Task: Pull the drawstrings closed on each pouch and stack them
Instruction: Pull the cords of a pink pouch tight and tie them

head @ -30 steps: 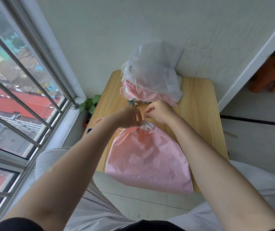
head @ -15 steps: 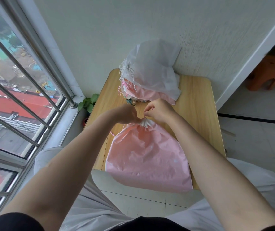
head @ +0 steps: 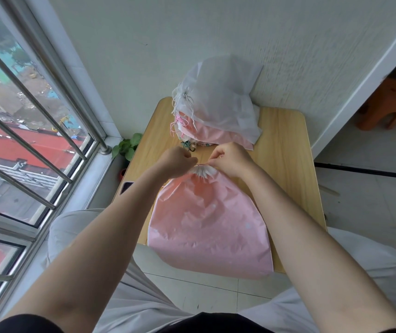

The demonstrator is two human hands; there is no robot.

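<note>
The pink pouch point(head: 210, 222) is laid on the worktop point(head: 285, 150). Its gathered neck is pinched between the left hand point(head: 179, 161) and right hand point(head: 231, 159), both curled.

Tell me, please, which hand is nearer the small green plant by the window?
Left. The left hand is just right of the plant; the right hand is farther right, beyond the pouch's gathered neck.
</note>
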